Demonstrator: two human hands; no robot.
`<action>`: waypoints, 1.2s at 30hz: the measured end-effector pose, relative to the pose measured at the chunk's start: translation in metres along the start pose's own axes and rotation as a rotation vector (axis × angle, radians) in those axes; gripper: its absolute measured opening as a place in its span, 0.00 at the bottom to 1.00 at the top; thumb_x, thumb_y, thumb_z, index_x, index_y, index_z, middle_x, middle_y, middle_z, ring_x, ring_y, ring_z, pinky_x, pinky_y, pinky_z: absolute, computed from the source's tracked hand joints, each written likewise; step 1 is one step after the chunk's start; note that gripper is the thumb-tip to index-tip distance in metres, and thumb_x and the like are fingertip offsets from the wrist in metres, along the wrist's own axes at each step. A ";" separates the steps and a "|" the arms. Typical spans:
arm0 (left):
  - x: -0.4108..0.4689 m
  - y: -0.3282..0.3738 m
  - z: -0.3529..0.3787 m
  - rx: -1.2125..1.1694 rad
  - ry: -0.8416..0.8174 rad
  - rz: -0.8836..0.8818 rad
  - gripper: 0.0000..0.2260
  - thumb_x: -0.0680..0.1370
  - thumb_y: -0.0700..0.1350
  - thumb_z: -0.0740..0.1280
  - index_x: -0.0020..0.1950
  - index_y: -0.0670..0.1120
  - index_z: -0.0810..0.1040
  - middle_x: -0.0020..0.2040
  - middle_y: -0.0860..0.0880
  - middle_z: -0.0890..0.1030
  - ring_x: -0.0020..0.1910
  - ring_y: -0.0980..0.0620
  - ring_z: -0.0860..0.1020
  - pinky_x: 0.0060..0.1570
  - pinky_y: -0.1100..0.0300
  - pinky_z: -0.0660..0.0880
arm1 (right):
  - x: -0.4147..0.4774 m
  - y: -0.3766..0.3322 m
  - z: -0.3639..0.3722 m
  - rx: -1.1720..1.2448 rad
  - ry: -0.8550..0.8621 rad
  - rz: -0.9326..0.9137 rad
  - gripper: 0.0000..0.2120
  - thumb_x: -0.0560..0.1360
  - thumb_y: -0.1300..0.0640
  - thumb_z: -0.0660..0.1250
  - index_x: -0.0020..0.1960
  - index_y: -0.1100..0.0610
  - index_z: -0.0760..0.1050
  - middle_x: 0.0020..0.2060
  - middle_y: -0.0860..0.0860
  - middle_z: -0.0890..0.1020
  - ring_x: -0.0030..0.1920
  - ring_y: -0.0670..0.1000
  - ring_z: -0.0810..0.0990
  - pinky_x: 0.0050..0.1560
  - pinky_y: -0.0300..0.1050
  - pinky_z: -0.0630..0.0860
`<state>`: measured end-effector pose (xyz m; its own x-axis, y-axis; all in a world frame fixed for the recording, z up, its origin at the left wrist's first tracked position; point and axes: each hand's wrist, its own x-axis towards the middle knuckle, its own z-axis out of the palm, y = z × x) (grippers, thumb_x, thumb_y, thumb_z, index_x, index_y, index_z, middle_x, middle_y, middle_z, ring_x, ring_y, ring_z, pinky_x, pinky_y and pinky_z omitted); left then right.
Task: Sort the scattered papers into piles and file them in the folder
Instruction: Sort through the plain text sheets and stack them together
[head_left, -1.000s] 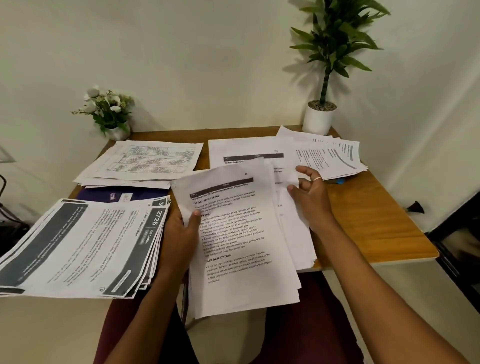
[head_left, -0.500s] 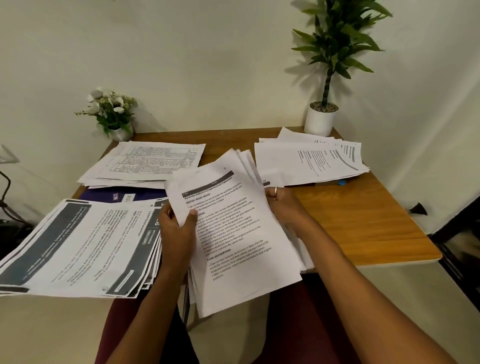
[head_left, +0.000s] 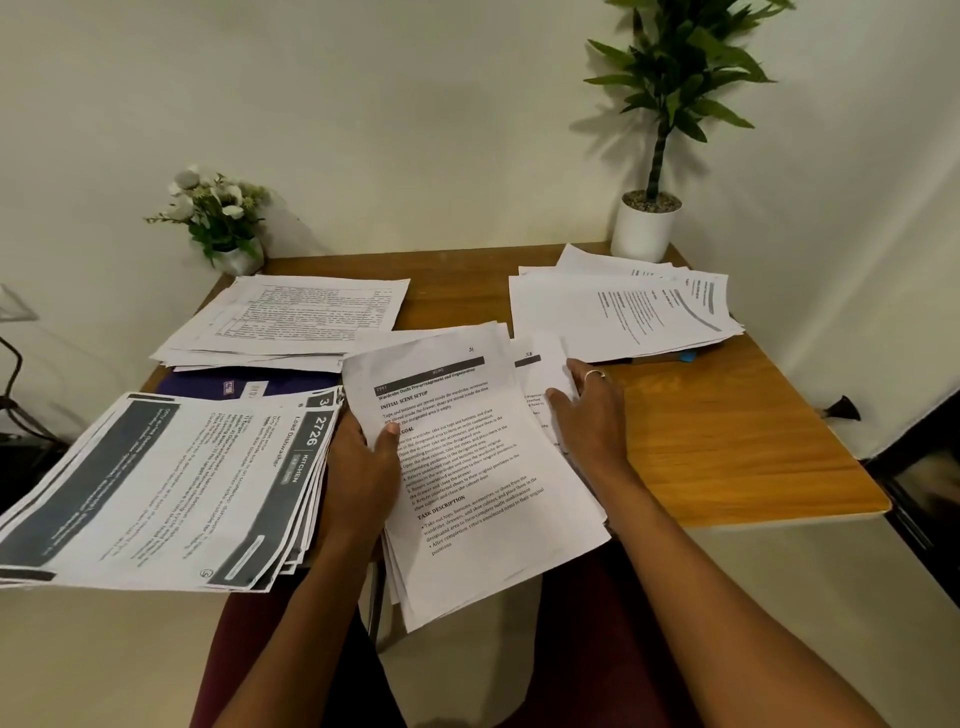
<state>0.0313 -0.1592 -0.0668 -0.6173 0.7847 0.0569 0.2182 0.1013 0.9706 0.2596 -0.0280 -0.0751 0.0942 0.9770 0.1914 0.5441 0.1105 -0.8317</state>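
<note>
L hand (head_left: 363, 467) grips thin white printed paper stack (head_left: 467, 467), thumb on top, at smooth wooden table's (head_left: 727, 441) front edge, R hand (head_left: 592, 421) resting straight-fingered on stack's right side; dark-blue folder (head_left: 208, 385) half-hidden under grid-printed sheet pile (head_left: 291, 312).

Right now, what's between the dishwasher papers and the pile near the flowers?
In the head view, a dark blue folder lies between the dishwasher papers and the back pile, its edges tucked under both.

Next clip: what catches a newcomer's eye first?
The stack of white printed sheets at the near edge of the brown wooden table, gripped by the left hand, the right hand resting on its right side. Left of it, a fanned pile of dark-banded pages overhangs that edge.
</note>
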 end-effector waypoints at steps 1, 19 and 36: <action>0.000 0.000 0.000 0.003 0.001 0.004 0.13 0.83 0.45 0.67 0.67 0.50 0.75 0.56 0.55 0.81 0.53 0.57 0.80 0.45 0.62 0.77 | 0.001 0.003 0.001 0.008 0.000 -0.007 0.22 0.76 0.53 0.74 0.69 0.51 0.76 0.65 0.49 0.79 0.66 0.51 0.77 0.61 0.56 0.81; -0.004 0.003 -0.001 -0.006 0.000 0.010 0.13 0.82 0.45 0.67 0.67 0.50 0.76 0.56 0.56 0.82 0.53 0.58 0.80 0.45 0.63 0.77 | -0.003 -0.012 -0.028 0.148 -0.001 0.071 0.09 0.74 0.58 0.77 0.51 0.60 0.83 0.43 0.50 0.85 0.46 0.49 0.84 0.40 0.30 0.74; -0.002 0.001 -0.002 0.008 -0.004 0.002 0.14 0.82 0.45 0.67 0.68 0.48 0.76 0.58 0.52 0.82 0.55 0.55 0.80 0.44 0.66 0.73 | 0.017 0.000 -0.063 0.212 -0.016 0.148 0.05 0.76 0.57 0.75 0.49 0.58 0.82 0.45 0.48 0.84 0.47 0.48 0.82 0.44 0.37 0.74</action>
<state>0.0312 -0.1617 -0.0659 -0.6138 0.7873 0.0584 0.2259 0.1043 0.9685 0.3133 -0.0226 -0.0387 0.1460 0.9879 0.0531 0.3384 0.0006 -0.9410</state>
